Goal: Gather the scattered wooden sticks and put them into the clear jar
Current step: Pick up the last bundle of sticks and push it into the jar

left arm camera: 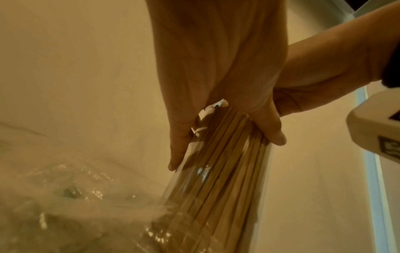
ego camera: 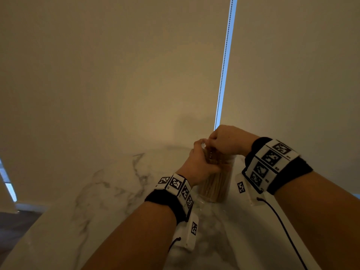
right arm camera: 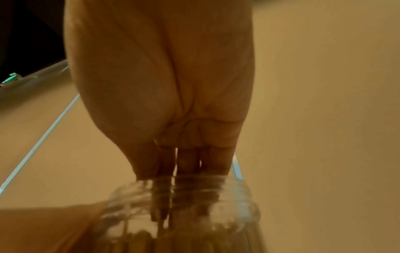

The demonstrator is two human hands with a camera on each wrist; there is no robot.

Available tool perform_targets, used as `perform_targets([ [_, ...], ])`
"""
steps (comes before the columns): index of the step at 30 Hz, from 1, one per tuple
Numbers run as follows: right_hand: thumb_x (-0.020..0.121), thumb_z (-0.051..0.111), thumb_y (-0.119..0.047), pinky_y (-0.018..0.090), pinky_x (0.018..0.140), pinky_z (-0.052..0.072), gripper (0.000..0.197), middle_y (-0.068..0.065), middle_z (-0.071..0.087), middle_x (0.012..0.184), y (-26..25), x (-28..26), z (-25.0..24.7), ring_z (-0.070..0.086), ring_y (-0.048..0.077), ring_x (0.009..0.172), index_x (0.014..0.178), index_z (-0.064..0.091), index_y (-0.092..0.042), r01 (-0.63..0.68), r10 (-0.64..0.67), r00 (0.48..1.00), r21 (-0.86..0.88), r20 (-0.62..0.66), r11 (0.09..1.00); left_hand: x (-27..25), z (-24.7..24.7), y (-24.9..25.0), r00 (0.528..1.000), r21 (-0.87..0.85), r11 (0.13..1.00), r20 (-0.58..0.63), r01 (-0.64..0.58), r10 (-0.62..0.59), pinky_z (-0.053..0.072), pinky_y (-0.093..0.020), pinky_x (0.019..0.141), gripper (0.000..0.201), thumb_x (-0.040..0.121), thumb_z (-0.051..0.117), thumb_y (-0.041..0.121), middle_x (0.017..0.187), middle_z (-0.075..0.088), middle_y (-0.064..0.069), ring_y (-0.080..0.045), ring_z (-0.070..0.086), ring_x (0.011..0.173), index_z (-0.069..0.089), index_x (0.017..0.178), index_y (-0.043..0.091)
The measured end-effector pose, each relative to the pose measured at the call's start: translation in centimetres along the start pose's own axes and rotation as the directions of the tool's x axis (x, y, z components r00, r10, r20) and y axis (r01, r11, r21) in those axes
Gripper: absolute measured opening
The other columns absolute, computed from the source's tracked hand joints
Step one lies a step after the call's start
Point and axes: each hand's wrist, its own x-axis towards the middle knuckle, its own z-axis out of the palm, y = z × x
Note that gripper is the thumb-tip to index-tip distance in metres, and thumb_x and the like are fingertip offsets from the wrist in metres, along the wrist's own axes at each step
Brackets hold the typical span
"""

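A clear jar (ego camera: 216, 184) packed with upright wooden sticks (left arm camera: 218, 196) stands on the white marble table (ego camera: 109, 201), close to the wall. My left hand (ego camera: 198, 164) grips the jar's upper part, with fingers and thumb wrapped round the glass (left arm camera: 225, 150). My right hand (ego camera: 224, 141) is directly above, its bunched fingertips (right arm camera: 188, 164) dipped into the threaded mouth of the jar (right arm camera: 218, 202). Thin sticks appear pinched below those tips, blurred by the glass. No loose sticks show on the table.
Crinkled clear plastic film (left arm camera: 65, 196) lies on the table just in front of the jar. A beige roller blind with a bead chain (ego camera: 224, 65) hangs right behind it. The table's left edge drops to dark floor (ego camera: 17, 227).
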Motion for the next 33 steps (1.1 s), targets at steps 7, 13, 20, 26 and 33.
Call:
perform_targets([
  [7, 0.088, 0.066, -0.014, 0.021, 0.069, 0.041, 0.010, -0.004, 0.069, 0.090, 0.3, -0.3, -0.3, 0.061, 0.016, 0.089, 0.088, 0.073, -0.021, 0.042, -0.037, 0.997, -0.079, 0.067, 0.996, 0.2, 0.3, -0.2, 1.000, -0.022, 1.000, -0.015, 0.004, -0.004, 0.055, -0.046, 0.094, 0.113, 0.039, 0.093, 0.061, 0.131, 0.056, -0.002, -0.020, 0.061, 0.117, 0.026, 0.130, 0.052],
  [13, 0.090, 0.067, -0.023, 0.025, 0.077, 0.046, 0.012, 0.005, 0.068, 0.102, 0.7, -0.2, -0.1, 0.062, 0.021, 0.095, 0.097, 0.072, -0.015, 0.003, -0.039, 0.991, -0.271, -0.127, 0.963, 0.1, 0.2, -0.1, 0.999, 0.006, 0.999, -0.011, 0.035, -0.035, 0.051, -0.046, 0.100, 0.117, 0.033, 0.087, 0.073, 0.135, 0.055, -0.001, -0.020, 0.059, 0.120, 0.020, 0.129, 0.062],
  [20, 0.093, 0.055, -0.010, 0.035, 0.084, 0.057, 0.019, 0.013, 0.070, 0.108, 0.3, 0.3, 0.2, 0.067, 0.027, 0.095, 0.104, 0.069, -0.006, 0.023, -0.052, 0.996, -0.361, -0.070, 0.932, -0.2, 0.1, 0.2, 0.999, 0.028, 0.998, 0.000, 0.049, -0.049, 0.051, -0.047, 0.101, 0.117, 0.036, 0.090, 0.068, 0.134, 0.055, -0.003, -0.021, 0.059, 0.120, 0.019, 0.130, 0.060],
  [26, 0.088, 0.069, -0.030, 0.025, 0.074, 0.045, 0.019, 0.001, 0.070, 0.104, 0.1, -0.6, -0.8, 0.063, 0.018, 0.093, 0.099, 0.073, -0.015, 0.041, -0.061, 0.996, -0.302, -0.057, 0.952, -0.5, -0.1, 0.6, 0.998, 0.038, 0.998, 0.002, 0.057, -0.057, 0.051, -0.046, 0.100, 0.112, 0.044, 0.092, 0.061, 0.136, 0.054, -0.001, -0.020, 0.058, 0.120, 0.020, 0.130, 0.059],
  [33, 0.093, 0.056, -0.011, 0.027, 0.083, 0.052, 0.020, 0.004, 0.070, 0.108, -0.1, -0.3, -0.5, 0.066, 0.024, 0.101, 0.104, 0.073, -0.011, 0.060, -0.075, 0.997, -0.369, -0.027, 0.928, -0.9, -0.3, 0.9, 0.998, 0.048, 0.997, 0.012, 0.054, -0.055, 0.052, -0.046, 0.100, 0.110, 0.051, 0.090, 0.049, 0.137, 0.053, -0.002, -0.020, 0.057, 0.120, 0.019, 0.135, 0.055],
])
